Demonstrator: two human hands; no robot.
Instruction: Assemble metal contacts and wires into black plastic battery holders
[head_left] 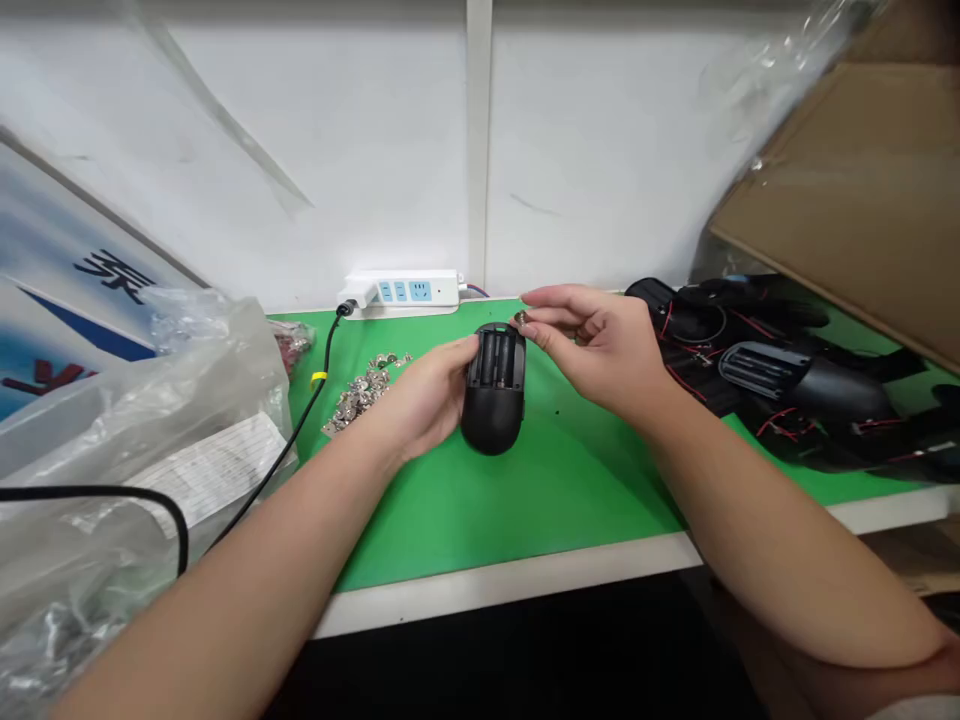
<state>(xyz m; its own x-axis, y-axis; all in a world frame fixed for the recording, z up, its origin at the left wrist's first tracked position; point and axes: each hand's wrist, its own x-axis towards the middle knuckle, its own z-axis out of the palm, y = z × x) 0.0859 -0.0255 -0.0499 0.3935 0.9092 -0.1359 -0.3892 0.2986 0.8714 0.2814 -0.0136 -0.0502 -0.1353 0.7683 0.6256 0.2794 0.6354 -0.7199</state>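
The person's left hand (431,400) and right hand (615,345) were both bare, with slender, smooth fingers; the nails were too small to make out clearly. The left forearm (285,530) was uncovered as far as the lower edge of view, narrow at the wrist and broader toward the elbow. The right forearm (765,500) had the same plain taper and was likewise uncovered. A sliver of pale, greyish fabric (922,708) showed at the lower right corner, its garment unclear.
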